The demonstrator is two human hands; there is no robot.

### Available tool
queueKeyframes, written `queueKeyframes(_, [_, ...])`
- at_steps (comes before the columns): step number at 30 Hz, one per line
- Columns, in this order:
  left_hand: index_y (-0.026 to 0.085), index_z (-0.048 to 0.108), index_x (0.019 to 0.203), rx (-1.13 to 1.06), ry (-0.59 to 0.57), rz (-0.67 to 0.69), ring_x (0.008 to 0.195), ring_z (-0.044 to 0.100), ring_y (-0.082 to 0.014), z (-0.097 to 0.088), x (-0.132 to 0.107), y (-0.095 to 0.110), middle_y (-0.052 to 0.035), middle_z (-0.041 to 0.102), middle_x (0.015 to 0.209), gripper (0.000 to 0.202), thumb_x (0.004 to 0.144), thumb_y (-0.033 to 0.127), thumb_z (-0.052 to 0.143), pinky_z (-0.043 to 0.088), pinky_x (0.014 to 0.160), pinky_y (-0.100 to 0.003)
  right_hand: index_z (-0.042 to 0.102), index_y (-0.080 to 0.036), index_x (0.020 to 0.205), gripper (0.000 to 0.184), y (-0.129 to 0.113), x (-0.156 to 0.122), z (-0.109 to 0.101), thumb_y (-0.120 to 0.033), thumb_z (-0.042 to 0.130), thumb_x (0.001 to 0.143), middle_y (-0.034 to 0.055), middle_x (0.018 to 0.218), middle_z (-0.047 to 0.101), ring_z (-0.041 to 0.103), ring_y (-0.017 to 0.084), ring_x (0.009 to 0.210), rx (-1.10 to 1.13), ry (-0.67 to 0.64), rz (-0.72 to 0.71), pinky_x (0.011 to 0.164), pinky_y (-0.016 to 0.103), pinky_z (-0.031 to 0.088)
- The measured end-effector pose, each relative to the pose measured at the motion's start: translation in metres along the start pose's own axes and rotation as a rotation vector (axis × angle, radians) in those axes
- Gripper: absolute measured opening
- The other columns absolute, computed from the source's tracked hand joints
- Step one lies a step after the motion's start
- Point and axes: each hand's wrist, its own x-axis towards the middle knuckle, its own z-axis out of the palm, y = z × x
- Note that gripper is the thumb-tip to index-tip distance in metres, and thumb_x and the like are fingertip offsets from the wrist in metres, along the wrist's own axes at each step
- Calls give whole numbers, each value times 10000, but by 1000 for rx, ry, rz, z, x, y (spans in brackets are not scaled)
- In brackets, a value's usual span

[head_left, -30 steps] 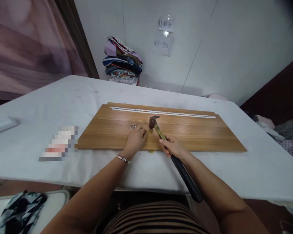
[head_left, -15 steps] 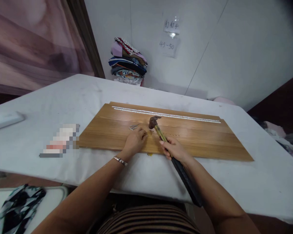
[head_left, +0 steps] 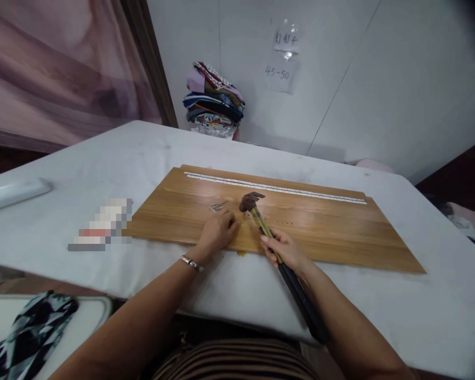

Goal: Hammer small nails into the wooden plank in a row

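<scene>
My right hand (head_left: 283,247) grips a claw hammer (head_left: 267,228) partway along its yellowish shaft, with the black grip trailing back under my forearm. The rusty hammer head hangs over the wooden board (head_left: 332,232), just right of my left fingertips. My left hand (head_left: 218,230) rests on the board with its fingers curled and pinched together; whatever they hold is hidden. A small pile of nails (head_left: 217,207) lies just beyond my left knuckles. A row of small dark dots, nails or holes, runs rightward from under the hammer.
Two white measuring strips (head_left: 277,188) lie along the board's far side. On the white-covered table (head_left: 162,148) are a blurred-out flat object (head_left: 106,224) and a white roll (head_left: 18,193) at left. Folded clothes (head_left: 214,100) are stacked by the wall.
The view has shifted slightly. The hammer head sits a little lower and closer to my left hand, whose fingers look more curled. The grip on the hammer is unchanged.
</scene>
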Motion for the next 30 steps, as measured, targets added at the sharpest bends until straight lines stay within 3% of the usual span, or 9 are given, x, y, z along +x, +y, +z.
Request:
queueKeyframes(11, [186,515,678,-29,-2,8,722,519,-139,-6,-1,7,-22,548,744,204,844,300,482,398,681,-272,525,-173,976,326,7,2,0,-415,596,769,-83,550,468,376,50,348,48,23,-32,339,177,331])
queueKeyframes(30, [184,526,692,9,-8,14,729,525,-147,-6,-2,8,-29,554,748,188,844,276,464,394,680,-280,526,-163,909,315,9,4,-2,-390,621,712,-75,519,512,426,63,329,46,42,-35,328,182,326])
